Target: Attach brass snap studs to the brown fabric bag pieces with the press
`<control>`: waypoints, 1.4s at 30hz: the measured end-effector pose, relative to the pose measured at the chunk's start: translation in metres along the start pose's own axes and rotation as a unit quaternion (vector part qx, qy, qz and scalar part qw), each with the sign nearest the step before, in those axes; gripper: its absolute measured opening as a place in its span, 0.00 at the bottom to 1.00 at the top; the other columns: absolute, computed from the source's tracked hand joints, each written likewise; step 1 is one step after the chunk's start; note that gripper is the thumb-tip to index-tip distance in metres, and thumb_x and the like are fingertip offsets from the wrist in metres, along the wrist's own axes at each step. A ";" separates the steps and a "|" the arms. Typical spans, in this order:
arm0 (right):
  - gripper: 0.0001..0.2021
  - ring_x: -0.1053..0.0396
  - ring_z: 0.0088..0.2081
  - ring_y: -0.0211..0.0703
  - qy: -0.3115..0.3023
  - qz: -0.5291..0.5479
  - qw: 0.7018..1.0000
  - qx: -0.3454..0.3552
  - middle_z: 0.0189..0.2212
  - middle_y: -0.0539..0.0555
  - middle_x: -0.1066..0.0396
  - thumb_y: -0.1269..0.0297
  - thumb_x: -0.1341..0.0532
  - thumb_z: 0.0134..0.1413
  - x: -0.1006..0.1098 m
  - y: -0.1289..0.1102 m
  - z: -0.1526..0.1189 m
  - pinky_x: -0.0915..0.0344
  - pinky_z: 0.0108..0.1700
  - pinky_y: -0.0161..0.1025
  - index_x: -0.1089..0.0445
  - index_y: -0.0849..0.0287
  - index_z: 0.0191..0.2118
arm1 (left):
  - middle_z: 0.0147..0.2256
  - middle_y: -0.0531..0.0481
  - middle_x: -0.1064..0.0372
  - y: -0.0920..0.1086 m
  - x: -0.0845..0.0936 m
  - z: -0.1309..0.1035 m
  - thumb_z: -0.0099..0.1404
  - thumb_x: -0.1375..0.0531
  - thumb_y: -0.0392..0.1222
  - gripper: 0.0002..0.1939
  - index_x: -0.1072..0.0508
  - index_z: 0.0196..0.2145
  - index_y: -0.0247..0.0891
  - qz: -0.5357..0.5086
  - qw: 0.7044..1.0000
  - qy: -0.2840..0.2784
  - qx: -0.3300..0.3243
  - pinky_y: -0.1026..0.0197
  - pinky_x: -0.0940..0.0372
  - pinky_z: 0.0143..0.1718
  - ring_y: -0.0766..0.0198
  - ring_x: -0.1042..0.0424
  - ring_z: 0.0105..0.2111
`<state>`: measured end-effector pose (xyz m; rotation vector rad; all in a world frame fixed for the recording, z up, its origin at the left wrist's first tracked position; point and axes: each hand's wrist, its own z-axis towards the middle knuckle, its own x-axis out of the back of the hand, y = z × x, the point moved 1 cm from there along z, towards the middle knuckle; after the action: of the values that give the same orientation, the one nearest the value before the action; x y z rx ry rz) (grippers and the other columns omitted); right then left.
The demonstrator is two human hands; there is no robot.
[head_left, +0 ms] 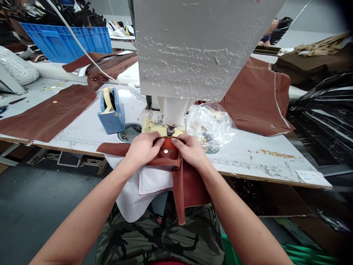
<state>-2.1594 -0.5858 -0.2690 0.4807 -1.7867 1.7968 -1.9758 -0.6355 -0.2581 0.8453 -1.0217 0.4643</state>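
Note:
A brown fabric piece with white lining (154, 173) hangs from the table's front edge over my lap. My left hand (143, 149) and my right hand (190, 149) both pinch its folded top edge under the head of a grey press machine (198, 48). A small brass snap (166, 151) sits on the fabric between my thumbs. The machine's metal die (170, 130) stands just above the fabric edge, over a yellow pad.
A clear plastic bag of brass snaps (211, 127) lies right of the machine. A blue tape dispenser (111, 110) stands to the left. Brown fabric panels (46, 114) lie on the white table (256, 154), and a blue crate (66, 42) sits at the back left.

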 end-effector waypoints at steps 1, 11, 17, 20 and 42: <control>0.17 0.37 0.25 0.37 0.003 0.002 1.000 0.001 0.21 0.47 0.34 0.54 0.44 0.61 -0.001 0.001 0.000 0.47 0.29 0.36 0.32 0.59 0.26 | 0.32 0.48 0.23 -0.001 0.000 0.000 0.71 0.47 0.47 0.14 0.24 0.39 0.40 -0.005 1.000 -0.002 -0.001 0.59 0.42 0.31 0.57 0.26 0.31; 0.14 0.30 0.31 0.42 0.067 -0.001 0.997 0.025 0.28 0.51 0.26 0.55 0.44 0.63 -0.005 0.002 -0.009 0.39 0.35 0.37 0.27 0.58 0.33 | 0.41 0.42 0.23 0.014 0.006 -0.023 0.71 0.46 0.45 0.13 0.23 0.42 0.39 -0.022 0.994 0.107 0.006 0.52 0.37 0.47 0.52 0.26 0.43; 0.11 0.29 0.41 0.49 0.096 -0.166 0.951 0.243 0.38 0.57 0.24 0.63 0.46 0.66 -0.041 -0.025 -0.084 0.36 0.45 0.44 0.26 0.55 0.41 | 0.33 0.48 0.24 0.031 -0.007 -0.116 0.69 0.43 0.56 0.18 0.27 0.44 0.40 -0.369 0.913 0.026 0.174 0.61 0.34 0.31 0.61 0.26 0.31; 0.10 0.28 0.38 0.47 -0.079 -0.190 0.941 0.269 0.35 0.55 0.24 0.62 0.43 0.64 -0.064 -0.037 -0.102 0.34 0.41 0.42 0.24 0.53 0.36 | 0.25 0.51 0.29 0.008 -0.035 -0.148 0.63 0.38 0.57 0.19 0.28 0.34 0.36 -0.577 0.759 0.004 0.301 0.68 0.45 0.16 0.65 0.29 0.23; 0.05 0.39 0.21 0.30 -0.009 0.336 0.938 -0.079 0.25 0.48 0.31 0.69 0.35 0.49 -0.147 -0.160 0.114 0.26 0.29 0.35 0.28 0.61 0.34 | 0.38 0.43 0.21 -0.044 -0.056 -0.205 0.63 0.39 0.27 0.10 0.30 0.42 0.34 -0.775 0.422 0.103 0.459 0.58 0.24 0.37 0.62 0.21 0.32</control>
<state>-1.9617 -0.7244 -0.2265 -0.2193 -2.2624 2.0390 -1.8584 -0.4967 -0.3774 2.2102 0.7218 -0.6358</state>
